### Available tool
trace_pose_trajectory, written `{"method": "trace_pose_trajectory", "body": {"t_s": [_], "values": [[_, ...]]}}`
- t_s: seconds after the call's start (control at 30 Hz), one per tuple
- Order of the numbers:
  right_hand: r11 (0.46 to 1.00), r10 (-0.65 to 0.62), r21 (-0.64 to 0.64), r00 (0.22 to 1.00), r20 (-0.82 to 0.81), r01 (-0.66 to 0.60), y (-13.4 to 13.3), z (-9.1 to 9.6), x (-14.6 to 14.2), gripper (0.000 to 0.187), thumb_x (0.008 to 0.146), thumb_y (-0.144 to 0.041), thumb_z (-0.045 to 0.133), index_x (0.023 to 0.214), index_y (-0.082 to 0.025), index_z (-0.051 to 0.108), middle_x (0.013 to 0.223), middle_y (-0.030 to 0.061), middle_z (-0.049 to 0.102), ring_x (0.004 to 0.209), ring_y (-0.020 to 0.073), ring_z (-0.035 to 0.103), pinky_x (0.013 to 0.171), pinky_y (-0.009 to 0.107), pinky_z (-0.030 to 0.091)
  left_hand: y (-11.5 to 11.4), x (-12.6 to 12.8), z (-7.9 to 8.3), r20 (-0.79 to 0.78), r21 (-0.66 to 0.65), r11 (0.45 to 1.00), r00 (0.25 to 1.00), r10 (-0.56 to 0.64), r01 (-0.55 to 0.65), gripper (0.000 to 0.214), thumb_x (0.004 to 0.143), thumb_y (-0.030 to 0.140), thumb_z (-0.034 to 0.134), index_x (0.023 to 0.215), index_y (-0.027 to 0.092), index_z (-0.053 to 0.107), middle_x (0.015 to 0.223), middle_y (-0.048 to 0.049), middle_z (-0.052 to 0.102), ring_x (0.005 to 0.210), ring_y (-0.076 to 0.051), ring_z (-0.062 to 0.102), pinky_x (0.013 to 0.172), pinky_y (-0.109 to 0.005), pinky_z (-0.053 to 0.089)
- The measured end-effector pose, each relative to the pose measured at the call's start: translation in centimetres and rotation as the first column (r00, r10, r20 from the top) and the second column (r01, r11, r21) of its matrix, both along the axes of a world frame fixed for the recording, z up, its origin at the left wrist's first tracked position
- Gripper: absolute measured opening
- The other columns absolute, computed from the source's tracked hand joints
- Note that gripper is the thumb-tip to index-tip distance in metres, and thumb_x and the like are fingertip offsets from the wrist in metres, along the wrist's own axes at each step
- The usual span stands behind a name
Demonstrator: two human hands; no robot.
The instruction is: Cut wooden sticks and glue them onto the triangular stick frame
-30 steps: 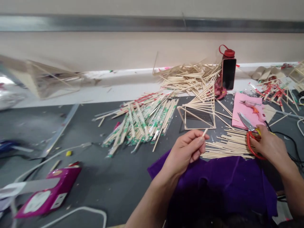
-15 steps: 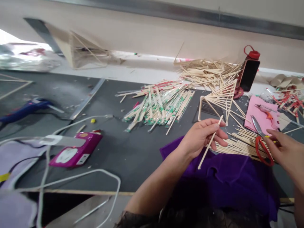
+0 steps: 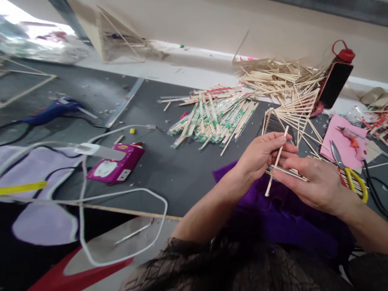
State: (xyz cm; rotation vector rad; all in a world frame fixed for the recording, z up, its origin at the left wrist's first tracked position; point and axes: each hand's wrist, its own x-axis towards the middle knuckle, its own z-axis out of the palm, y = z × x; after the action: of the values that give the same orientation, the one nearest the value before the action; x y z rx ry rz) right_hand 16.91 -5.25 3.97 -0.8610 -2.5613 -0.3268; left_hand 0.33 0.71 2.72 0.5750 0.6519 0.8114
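Note:
My left hand (image 3: 263, 154) is closed on a bare wooden stick (image 3: 276, 161) that runs from upper right to lower left, above the purple cloth (image 3: 281, 220). My right hand (image 3: 312, 181) has come in beside it, fingers stretched toward the stick's middle and touching it. Just right of that hand lie scissors (image 3: 348, 173) with red and yellow handles, on a row of bare sticks (image 3: 342, 176). Behind the hands stands a fan-shaped stick frame (image 3: 294, 115).
A heap of wrapped chopsticks (image 3: 215, 117) and a pile of bare ones (image 3: 273, 79) lie on the dark table. A red-capped bottle (image 3: 336, 76), pink sheet with glue gun (image 3: 345, 141), blue glue gun (image 3: 51, 113), magenta box (image 3: 117, 165) and white cables (image 3: 121, 194) sit around.
My right hand left the scissors on the sticks and moved left to meet the stick in my left hand. The view swung left and down.

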Motion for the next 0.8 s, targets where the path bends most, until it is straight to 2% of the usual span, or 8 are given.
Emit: {"method": "trace_pose_trajectory", "body": {"t_s": [0.13, 0.27, 0.33, 0.43, 0.5, 0.57, 0.67, 0.8], "values": [[0.999, 0.048, 0.015, 0.999, 0.02, -0.048, 0.9, -0.2, -0.4, 0.029, 0.093, -0.012, 0.052, 0.114, -0.028, 0.064, 0.107, 0.0022, 0.073, 0.097, 0.0174, 0.067, 0.079, 0.029, 0.051, 0.0, 0.4, 0.1, 0.008, -0.025, 0.999, 0.999, 0.035, -0.035, 0.006, 0.087, 0.02, 0.062, 0.087, 0.013, 0.061, 0.068, -0.0026, 0.071, 0.054, -0.01, 0.065, 0.05, -0.018, 0.05], [0.994, 0.107, 0.037, 0.989, -0.105, -0.104, 1.4, 0.8, -0.6, 0.025, 0.092, -0.009, 0.052, 0.108, -0.025, 0.062, 0.099, 0.0026, 0.074, 0.081, 0.0142, 0.068, 0.072, 0.026, 0.052, 0.0, 0.3, -0.7, -0.032, 0.011, 0.999, 0.999, 0.031, -0.031, 0.017, 0.083, 0.03, 0.066, 0.086, 0.014, 0.063, 0.065, -0.0015, 0.07, 0.049, -0.008, 0.061, 0.047, -0.016, 0.046], [0.995, 0.1, -0.002, 0.972, -0.212, -0.103, 1.4, 1.6, -0.6, 0.02, 0.092, -0.011, 0.052, 0.107, -0.021, 0.06, 0.099, 0.006, 0.073, 0.086, 0.0157, 0.068, 0.073, 0.027, 0.053, -0.2, -0.1, -1.2, -0.108, 0.072, 0.997, 0.994, 0.005, 0.003, 0.025, 0.081, 0.039, 0.068, 0.079, 0.014, 0.063, 0.053, 0.0023, 0.062, 0.037, -0.006, 0.051, 0.037, -0.014, 0.036], [0.985, -0.033, -0.169, 0.936, -0.35, -0.028, 1.3, 2.6, -0.5, 0.011, 0.094, -0.014, 0.049, 0.099, -0.019, 0.057, 0.089, 0.0062, 0.071, 0.08, 0.0146, 0.067, 0.068, 0.024, 0.051, -0.7, -1.0, -1.5, -0.274, 0.182, 0.982, 0.962, 0.006, 0.046, 0.032, 0.08, 0.044, 0.066, 0.072, 0.014, 0.062, 0.046, 0.0036, 0.056, 0.031, -0.004, 0.042, 0.032, -0.014, 0.027], [0.945, -0.17, -0.321, 0.923, -0.346, 0.054, 1.1, 3.0, -0.4, 0.01, 0.094, -0.016, 0.047, 0.093, -0.019, 0.056, 0.076, 0.001, 0.067, 0.063, 0.0108, 0.062, 0.059, 0.022, 0.047, -1.3, -1.7, -1.0, -0.297, 0.246, 0.968, 0.948, 0.117, -0.043, 0.025, 0.076, 0.037, 0.071, 0.077, 0.014, 0.063, 0.052, 0.0033, 0.06, 0.035, -0.003, 0.044, 0.034, -0.013, 0.03], [0.902, -0.26, -0.416, 0.915, -0.307, 0.117, 0.9, 3.0, -0.4, 0.011, 0.094, -0.017, 0.048, 0.089, -0.019, 0.057, 0.069, -0.0019, 0.064, 0.055, 0.0092, 0.058, 0.054, 0.021, 0.042, -2.0, -2.1, -0.2, -0.239, 0.295, 0.943, 0.944, 0.229, -0.155, 0.025, 0.068, 0.029, 0.078, 0.084, 0.015, 0.064, 0.058, 0.004, 0.061, 0.042, -0.004, 0.051, 0.038, -0.013, 0.038], [0.884, -0.295, -0.442, 0.913, -0.28, 0.15, 0.6, 2.5, -0.6, 0.013, 0.094, -0.02, 0.048, 0.086, -0.019, 0.058, 0.07, -0.0005, 0.066, 0.055, 0.0101, 0.058, 0.054, 0.022, 0.041, -2.9, -2.2, 1.0, -0.177, 0.321, 0.917, 0.936, 0.304, -0.237, 0.035, 0.061, 0.022, 0.081, 0.091, 0.016, 0.064, 0.069, 0.0025, 0.065, 0.053, -0.008, 0.059, 0.043, -0.015, 0.045], [0.896, -0.292, -0.414, 0.918, -0.269, 0.163, 0.4, 1.9, -0.6, 0.013, 0.095, -0.02, 0.047, 0.086, -0.019, 0.057, 0.07, 0.0006, 0.065, 0.057, 0.0113, 0.058, 0.056, 0.023, 0.041, -3.0, -1.6, 1.2, -0.213, 0.332, 0.913, 0.924, 0.317, -0.237, 0.029, 0.062, 0.022, 0.08, 0.086, 0.015, 0.063, 0.066, 0.0021, 0.064, 0.051, -0.009, 0.061, 0.042, -0.016, 0.046]]}}
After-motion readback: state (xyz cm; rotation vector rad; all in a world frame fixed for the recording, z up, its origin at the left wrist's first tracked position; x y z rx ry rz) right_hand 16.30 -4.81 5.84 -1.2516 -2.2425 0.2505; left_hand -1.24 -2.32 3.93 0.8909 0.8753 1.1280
